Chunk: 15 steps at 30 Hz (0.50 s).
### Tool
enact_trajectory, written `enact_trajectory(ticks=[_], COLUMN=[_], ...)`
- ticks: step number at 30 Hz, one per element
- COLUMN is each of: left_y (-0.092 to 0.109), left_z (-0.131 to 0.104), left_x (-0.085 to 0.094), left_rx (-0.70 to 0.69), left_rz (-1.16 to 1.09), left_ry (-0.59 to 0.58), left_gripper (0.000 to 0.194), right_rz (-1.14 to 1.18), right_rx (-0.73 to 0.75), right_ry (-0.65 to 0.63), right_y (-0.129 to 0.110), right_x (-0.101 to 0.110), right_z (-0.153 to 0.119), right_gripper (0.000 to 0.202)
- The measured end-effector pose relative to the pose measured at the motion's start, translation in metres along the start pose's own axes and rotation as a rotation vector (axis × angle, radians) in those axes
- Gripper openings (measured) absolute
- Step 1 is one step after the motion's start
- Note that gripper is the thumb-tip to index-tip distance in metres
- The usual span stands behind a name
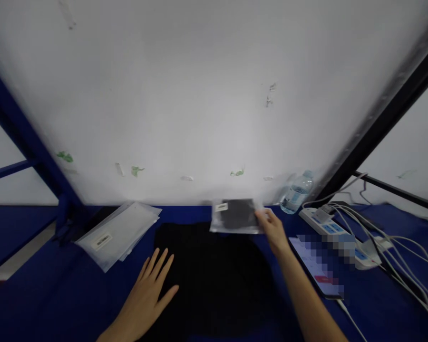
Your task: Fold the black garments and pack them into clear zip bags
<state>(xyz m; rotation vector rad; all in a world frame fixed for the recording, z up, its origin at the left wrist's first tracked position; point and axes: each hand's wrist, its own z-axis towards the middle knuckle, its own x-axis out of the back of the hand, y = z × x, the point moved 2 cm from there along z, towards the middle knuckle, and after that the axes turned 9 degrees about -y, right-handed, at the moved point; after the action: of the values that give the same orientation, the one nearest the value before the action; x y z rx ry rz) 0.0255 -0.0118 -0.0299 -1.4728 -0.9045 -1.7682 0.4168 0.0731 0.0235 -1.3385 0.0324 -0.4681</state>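
One black cloth (217,285) lies on the blue surface (57,294), its near end hard to see. The left hand (148,287) is flat at its left edge, fingers spread, gripping nothing. One phone (306,259) is on the right, partly hidden by blurry squares. A pile of see-through bags (123,232) sits left, two or more; I cannot count them all. The right hand (273,228) pinches one clear bag (217,224) at the cloth's far edge; the dark thing (239,214) inside is hard to make out. One bottle (296,194) is farther right.
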Motion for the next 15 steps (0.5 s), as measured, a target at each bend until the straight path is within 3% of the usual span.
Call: enact_trajectory(ticks=[2, 4, 7, 9, 11, 13, 15], left_y=[0.0, 0.0, 0.002, 0.003, 0.003, 0.003, 0.002], left_z=[0.0, 0.0, 0.0, 0.0, 0.001, 0.001, 0.002], left_x=[-0.001, -0.001, 0.001, 0.002, 0.003, 0.004, 0.005], left_rx=[0.008, 0.017, 0.026, 0.023, 0.014, 0.007, 0.003], left_rz=[0.0, 0.001, 0.005, 0.007, 0.005, -0.004, -0.018], left_ry=[-0.008, -0.021, -0.038, -0.037, -0.026, -0.013, -0.011], left_gripper=[0.07, 0.069, 0.068, 0.068, 0.069, 0.07, 0.07], right_rz=[-0.09, -0.189, -0.316, -0.453, -0.653, -0.844, -0.944], right_rx=[-0.056, -0.098, -0.103, 0.022, 0.259, 0.461, 0.509], right_ry=[0.099, 0.175, 0.275, 0.288, 0.131, -0.134, -0.303], right_y=[0.014, 0.026, 0.036, 0.033, 0.026, 0.022, 0.023], right_x=[0.037, 0.059, 0.066, 0.058, 0.041, 0.02, 0.006], right_z=[0.015, 0.024, 0.026, 0.022, 0.014, 0.005, 0.002], right_gripper=[0.057, 0.058, 0.064, 0.067, 0.061, 0.046, 0.035])
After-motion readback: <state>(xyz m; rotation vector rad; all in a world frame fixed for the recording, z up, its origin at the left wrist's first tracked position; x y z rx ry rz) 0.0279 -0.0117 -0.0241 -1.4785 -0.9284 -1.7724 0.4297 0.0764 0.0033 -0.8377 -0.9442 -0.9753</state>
